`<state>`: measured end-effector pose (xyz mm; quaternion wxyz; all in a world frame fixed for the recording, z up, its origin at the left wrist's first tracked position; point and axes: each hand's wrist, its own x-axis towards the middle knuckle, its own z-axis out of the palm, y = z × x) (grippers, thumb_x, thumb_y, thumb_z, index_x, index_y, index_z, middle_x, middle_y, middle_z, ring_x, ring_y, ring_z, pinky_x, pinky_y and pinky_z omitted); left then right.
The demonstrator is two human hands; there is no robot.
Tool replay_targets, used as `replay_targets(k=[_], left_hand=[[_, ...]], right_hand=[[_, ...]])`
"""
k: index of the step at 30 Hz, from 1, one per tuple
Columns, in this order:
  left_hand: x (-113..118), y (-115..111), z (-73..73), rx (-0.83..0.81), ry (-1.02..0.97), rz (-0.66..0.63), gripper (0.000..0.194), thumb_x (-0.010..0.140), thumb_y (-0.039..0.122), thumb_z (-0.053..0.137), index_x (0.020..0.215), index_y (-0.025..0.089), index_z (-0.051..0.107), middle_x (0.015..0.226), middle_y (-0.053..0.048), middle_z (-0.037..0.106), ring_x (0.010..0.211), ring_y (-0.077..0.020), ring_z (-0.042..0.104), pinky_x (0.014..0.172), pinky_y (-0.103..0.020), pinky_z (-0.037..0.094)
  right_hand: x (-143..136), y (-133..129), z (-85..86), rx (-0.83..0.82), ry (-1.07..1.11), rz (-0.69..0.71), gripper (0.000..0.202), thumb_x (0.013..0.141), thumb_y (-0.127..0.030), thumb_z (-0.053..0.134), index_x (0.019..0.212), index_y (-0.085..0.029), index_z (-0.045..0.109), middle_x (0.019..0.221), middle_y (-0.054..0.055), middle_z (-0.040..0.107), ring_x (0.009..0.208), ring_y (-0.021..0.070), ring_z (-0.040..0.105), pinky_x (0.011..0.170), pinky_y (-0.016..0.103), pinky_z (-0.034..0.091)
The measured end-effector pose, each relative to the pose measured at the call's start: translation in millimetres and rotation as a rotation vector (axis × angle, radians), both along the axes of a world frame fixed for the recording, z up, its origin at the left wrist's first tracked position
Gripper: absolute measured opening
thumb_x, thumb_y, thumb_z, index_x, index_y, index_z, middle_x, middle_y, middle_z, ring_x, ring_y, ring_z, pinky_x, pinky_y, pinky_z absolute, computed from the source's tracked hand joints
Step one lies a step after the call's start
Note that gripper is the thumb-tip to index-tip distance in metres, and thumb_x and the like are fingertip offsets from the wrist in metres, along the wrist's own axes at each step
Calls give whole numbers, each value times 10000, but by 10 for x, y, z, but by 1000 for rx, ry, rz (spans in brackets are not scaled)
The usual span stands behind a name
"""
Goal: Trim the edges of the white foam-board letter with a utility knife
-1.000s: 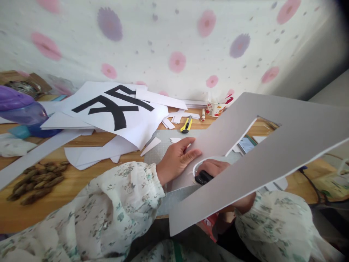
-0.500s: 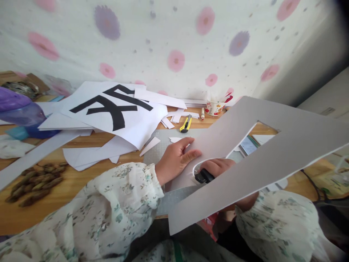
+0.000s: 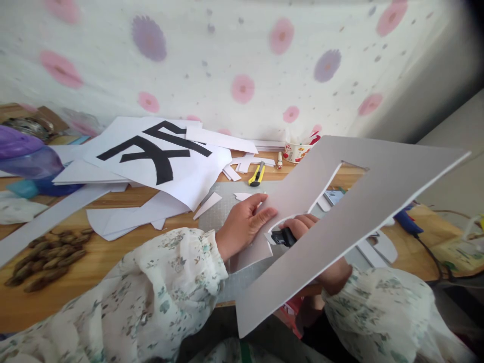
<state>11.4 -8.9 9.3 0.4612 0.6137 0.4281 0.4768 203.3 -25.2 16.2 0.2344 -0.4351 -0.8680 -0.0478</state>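
A big white foam board (image 3: 351,214), cut into an angular shape with a long slot, is tilted up off the table. My left hand (image 3: 242,224) pinches its left strip, thumb and index finger lying along the surface. Through the slot, my right hand (image 3: 301,224) is closed around a black-handled utility knife (image 3: 285,237). The knife's tip meets the curved inner edge of the board, close to my left fingers. Part of my right hand is hidden behind the board. Under the work lies a grey cutting mat (image 3: 214,219).
Beyond the mat lie a yellow utility knife (image 3: 257,174), white offcuts (image 3: 231,172) and a paper cup (image 3: 296,152). Leftward are a sheet with black strokes (image 3: 204,174), brown pods (image 3: 49,257) and a purple-lidded bottle (image 3: 30,156). A blue-handled tool (image 3: 408,223) with a cord sits right.
The board has tilted and its right end has swung left and down. A cut now separates the lower end of the left strip at the knife. My left hand keeps its hold.
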Motion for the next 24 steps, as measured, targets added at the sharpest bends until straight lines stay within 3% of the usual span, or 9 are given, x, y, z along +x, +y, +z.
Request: replay_targets(k=[5,9,15,19,24], left_hand=[[-10,12,-12,3,-30,15,509,801,611,588,1048,169,648,993,-73,683,908,-238,618,815,-325,476],[-21,11,0,39,-41,3,425,841,566,567,1004,180,642,898,-36,664,865,-209,605,795,-304,453],[-24,14,5,52,-27,22,437,827,578,579,991,177,639,844,-26,638,870,-213,594,824,-321,439],[-28,14,0,29,-26,27,496,804,608,586,1038,174,636,891,-42,650,892,-227,599,842,-343,451],[-15,-1,-16,-5,-8,12,587,769,671,575,1044,156,639,986,-82,670,898,-240,603,819,-355,470]], right_hand=[[72,44,-119,74,49,-2,185,828,-256,496,870,-186,662,820,92,699,805,280,653,752,426,495],[42,14,-67,-11,90,145,211,840,-229,461,831,-176,664,754,74,703,680,246,666,649,379,513],[-22,-39,40,-119,132,295,173,808,-175,482,843,-180,652,813,65,689,753,220,646,705,356,503],[-34,-51,76,-199,94,281,82,779,-186,532,759,-206,609,763,37,650,720,200,606,680,336,483],[-72,-72,166,-304,-47,145,84,803,-180,519,749,-204,579,724,21,606,670,183,569,631,318,458]])
